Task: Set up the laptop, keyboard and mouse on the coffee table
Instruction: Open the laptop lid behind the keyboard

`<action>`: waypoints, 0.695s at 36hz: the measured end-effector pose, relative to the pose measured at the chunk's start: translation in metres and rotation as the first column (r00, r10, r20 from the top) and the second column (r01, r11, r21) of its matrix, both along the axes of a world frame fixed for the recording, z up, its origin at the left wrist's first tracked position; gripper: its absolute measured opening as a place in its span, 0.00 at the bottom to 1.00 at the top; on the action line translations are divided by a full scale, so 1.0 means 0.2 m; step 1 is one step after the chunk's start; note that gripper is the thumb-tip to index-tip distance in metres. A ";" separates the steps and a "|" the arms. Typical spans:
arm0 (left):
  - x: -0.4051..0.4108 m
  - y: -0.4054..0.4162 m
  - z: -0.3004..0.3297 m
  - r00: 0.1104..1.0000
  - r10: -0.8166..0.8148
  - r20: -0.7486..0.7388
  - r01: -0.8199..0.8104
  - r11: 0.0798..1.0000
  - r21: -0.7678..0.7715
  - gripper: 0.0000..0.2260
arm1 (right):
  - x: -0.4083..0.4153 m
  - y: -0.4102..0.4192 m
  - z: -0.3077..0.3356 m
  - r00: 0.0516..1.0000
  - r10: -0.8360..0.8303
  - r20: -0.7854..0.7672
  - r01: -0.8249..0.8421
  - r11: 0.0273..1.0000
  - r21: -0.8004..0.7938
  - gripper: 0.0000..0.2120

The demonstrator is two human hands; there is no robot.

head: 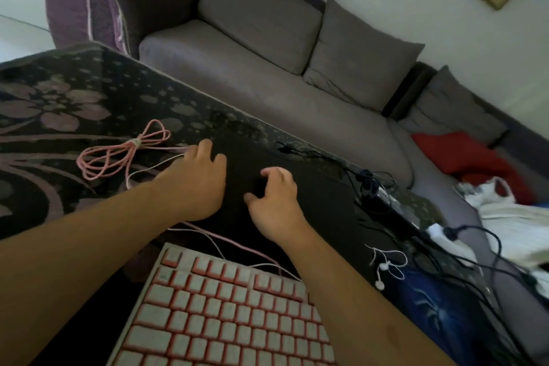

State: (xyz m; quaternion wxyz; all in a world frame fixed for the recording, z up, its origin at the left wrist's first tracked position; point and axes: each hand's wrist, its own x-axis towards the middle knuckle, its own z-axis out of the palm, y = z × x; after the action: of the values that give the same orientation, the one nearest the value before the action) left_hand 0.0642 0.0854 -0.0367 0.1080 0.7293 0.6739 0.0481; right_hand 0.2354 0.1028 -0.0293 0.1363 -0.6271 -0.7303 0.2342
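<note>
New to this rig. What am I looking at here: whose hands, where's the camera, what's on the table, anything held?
One picture, from a wide-angle camera worn on a person's head, looking down. No robot: two bare hands. The left hand and right hand rest on a dark flat thing on the coffee table, probably the closed laptop; too dark to confirm. Neither clearly holds anything. Nearest is a white and pink keyboard. A bundled pink cable lies left, black cables with a power brick right. A grey sofa stands behind.

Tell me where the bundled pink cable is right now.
In the head view the bundled pink cable lies on the coffee table, left of the left hand and beyond the pink-and-white keyboard.
</note>
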 end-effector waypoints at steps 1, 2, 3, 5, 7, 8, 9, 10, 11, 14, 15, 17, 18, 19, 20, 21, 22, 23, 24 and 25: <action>0.01 -0.02 0.02 1.000 -0.020 -0.024 0.019 1.000 -0.012 0.27 | 0.08 -0.02 0.01 0.999 -0.030 0.015 0.030 0.999 -0.019 0.31; 0.02 -0.04 0.04 0.998 -0.044 -0.041 0.044 0.999 -0.017 0.27 | 0.16 -0.05 0.02 0.997 -0.062 0.038 0.063 0.997 -0.033 0.32; 0.03 -0.06 0.06 0.996 -0.070 -0.055 0.069 0.998 -0.010 0.28 | 0.25 -0.08 0.02 0.993 -0.093 0.069 0.096 0.994 -0.042 0.32; 0.06 -0.11 0.11 0.990 -0.122 -0.076 0.123 0.992 0.015 0.27 | 0.42 -0.14 0.04 0.978 -0.168 0.126 0.175 0.983 -0.050 0.33; 0.10 -0.15 0.15 0.991 -0.136 -0.002 0.136 0.991 -0.011 0.22 | 0.57 -0.20 0.06 0.953 -0.244 0.180 0.255 0.966 -0.041 0.33; 0.12 -0.18 0.16 0.991 -0.125 0.049 0.127 0.991 -0.045 0.19 | 0.64 -0.23 0.06 0.938 -0.278 0.206 0.290 0.956 -0.034 0.33; 0.15 -0.20 0.16 0.990 -0.112 0.080 0.118 0.990 -0.080 0.16 | 0.70 -0.25 0.06 0.925 -0.305 0.226 0.319 0.947 -0.029 0.33; 0.17 -0.22 0.16 0.991 -0.100 0.087 0.109 0.987 -0.114 0.13 | 0.75 -0.27 0.07 0.916 -0.326 0.233 0.342 0.939 -0.031 0.34; 0.18 -0.23 0.14 0.993 -0.084 0.088 0.096 0.986 -0.140 0.11 | 0.79 -0.29 0.07 0.912 -0.338 0.234 0.358 0.933 -0.044 0.36; 0.18 -0.28 0.13 0.998 -0.012 0.068 0.025 0.982 -0.187 0.06 | 0.88 -0.33 0.08 0.916 -0.332 0.223 0.364 0.924 -0.118 0.38; 0.18 -0.29 0.13 0.998 0.018 0.062 -0.006 0.980 -0.197 0.06 | 0.90 -0.35 0.08 0.921 -0.313 0.231 0.348 0.928 -0.134 0.38; 0.18 -0.32 0.13 0.995 0.087 0.041 -0.077 0.976 -0.202 0.06 | 0.94 -0.38 0.07 0.934 -0.278 0.227 0.311 0.942 -0.129 0.35; 0.18 -0.33 0.13 0.992 0.125 0.031 -0.116 0.974 -0.197 0.07 | 0.96 -0.39 0.07 0.939 -0.268 0.216 0.297 0.948 -0.114 0.33; 0.18 -0.34 0.13 0.986 0.165 0.028 -0.157 0.969 -0.189 0.09 | 0.98 -0.40 0.06 0.943 -0.259 0.208 0.283 0.954 -0.095 0.30; 0.18 -0.35 0.13 0.978 0.205 0.027 -0.197 0.964 -0.180 0.12 | 0.99 -0.40 0.06 0.945 -0.254 0.204 0.273 0.960 -0.069 0.28; 0.18 -0.35 0.12 0.970 0.241 0.024 -0.234 0.957 -0.171 0.16 | 1.00 -0.41 0.06 0.946 -0.254 0.202 0.267 0.963 -0.043 0.28; 0.18 -0.36 0.11 0.961 0.275 0.017 -0.269 0.950 -0.155 0.20 | 1.01 -0.41 0.05 0.946 -0.255 0.199 0.264 0.964 -0.020 0.28; 0.18 -0.36 0.11 0.952 0.305 0.005 -0.302 0.943 -0.138 0.25 | 1.02 -0.41 0.05 0.947 -0.256 0.195 0.262 0.965 -0.003 0.29; 0.18 -0.37 0.10 0.944 0.328 -0.007 -0.327 0.937 -0.124 0.28 | 1.02 -0.40 0.05 0.947 -0.253 0.196 0.256 0.967 0.012 0.31; 0.18 -0.36 0.10 0.938 0.345 -0.021 -0.346 0.931 -0.115 0.29 | 1.02 -0.40 0.04 0.948 -0.245 0.201 0.246 0.969 0.022 0.33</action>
State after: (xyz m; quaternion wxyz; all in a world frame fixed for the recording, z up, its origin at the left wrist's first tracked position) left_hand 0.0995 0.0126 -0.0176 0.1403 0.5919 0.7933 0.0266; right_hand 0.4386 0.0228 -0.0203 0.0884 -0.7339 -0.6562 0.1517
